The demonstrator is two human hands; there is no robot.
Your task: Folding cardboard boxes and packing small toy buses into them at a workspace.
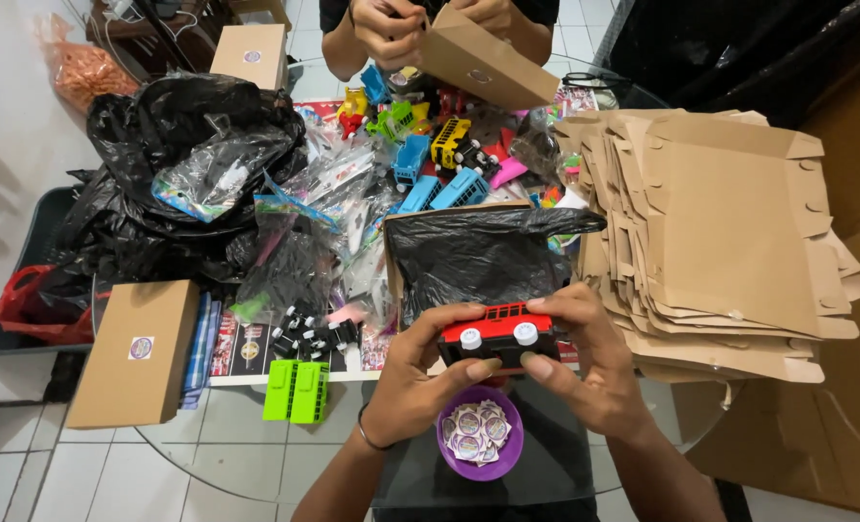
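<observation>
I see a red toy bus [499, 333], wheels up, just above a purple bowl [480, 466] of round stickers. My left hand [420, 382] and right hand [584, 362] pinch its ends. Beside it on the bench [246, 464] lie flat cardboard boxes [729, 242]; another person's hands [391, 29] fold one.

A red toy bus [499, 333] with a black underside and two white wheels lies tipped on its side, above a purple bowl [480, 454].
</observation>
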